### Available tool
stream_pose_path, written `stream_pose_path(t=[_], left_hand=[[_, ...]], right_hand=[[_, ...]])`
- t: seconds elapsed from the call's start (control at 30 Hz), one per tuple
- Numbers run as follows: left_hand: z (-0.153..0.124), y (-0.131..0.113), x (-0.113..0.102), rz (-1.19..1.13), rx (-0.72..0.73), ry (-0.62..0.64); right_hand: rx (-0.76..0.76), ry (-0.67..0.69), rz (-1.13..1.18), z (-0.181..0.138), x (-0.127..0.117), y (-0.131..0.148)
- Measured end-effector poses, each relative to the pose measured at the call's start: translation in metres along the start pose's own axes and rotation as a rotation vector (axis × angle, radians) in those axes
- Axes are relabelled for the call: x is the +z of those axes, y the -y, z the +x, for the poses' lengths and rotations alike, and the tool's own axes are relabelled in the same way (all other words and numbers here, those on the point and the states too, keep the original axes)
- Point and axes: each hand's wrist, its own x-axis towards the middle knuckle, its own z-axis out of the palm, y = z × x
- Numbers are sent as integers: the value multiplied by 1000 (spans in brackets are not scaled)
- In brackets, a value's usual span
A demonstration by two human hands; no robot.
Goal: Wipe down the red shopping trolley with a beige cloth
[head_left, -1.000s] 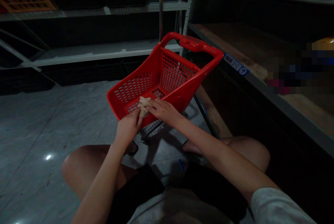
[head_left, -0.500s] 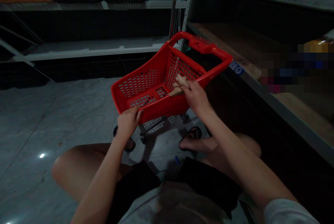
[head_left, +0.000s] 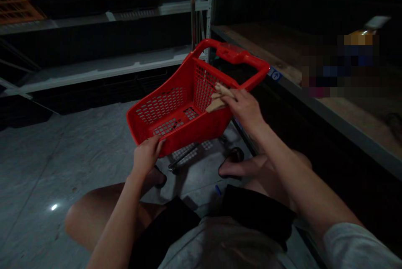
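Observation:
A small red shopping cart [head_left: 185, 143] stands in front of me, its basket open at the top and its sides perforated. At the near left corner, my left hand [head_left: 147, 154] is closed over the basket's rim. My right hand [head_left: 248, 108] grips a crumpled beige cloth [head_left: 216, 101] at the near side's rim, close to the handle end. Part of the cloth sticks out past the fingers. The cart's red handle [head_left: 251, 57] rises beyond my right hand.
Metal shelving [head_left: 125, 68] lines the back, with an orange crate [head_left: 15, 1] at upper left. To the right runs a brown ledge [head_left: 282, 60] with a blue arrow sticker [head_left: 275, 75] on its edge. A small blue object [head_left: 218, 190] lies on the floor between my feet.
The view has shifted, so the cart appears a little further left. My right hand and the cloth have moved slightly along the rim towards the handle; my left hand keeps its hold.

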Motion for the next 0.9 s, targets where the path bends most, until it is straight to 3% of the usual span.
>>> stream_pose_path(t=[0.07,0.13,0.23,0.3,0.4,0.47,0.63,0.7,0.8,0.9], left_hand=[[3,5,2,-4,15,-2],[8,9,3,-5,22,-7],[16,14,4,12,7,-12],[21,18,4,18,0,-10],[26,25,3,-10,28,17],[29,31,3,-46,49,30],[34,50,-2,-139,84,24],[40,51,-7,-169,74,43],[55,26,-19,-213,88,49],[79,-32,-30,-319,244,23]], right_hand=[[82,-28,0,-1,-14,-26],[130,-42,48,-3,-15,-22],[84,-33,155,-9,7,25],[-71,3,190,-10,27,59],[-231,21,207,-10,40,71],[-132,-25,208,-10,34,45],[382,-317,91,-12,-8,-56],[482,-396,58,-12,-16,-68],[511,-407,121,-12,-3,-34],[404,-286,234,-16,27,28]])
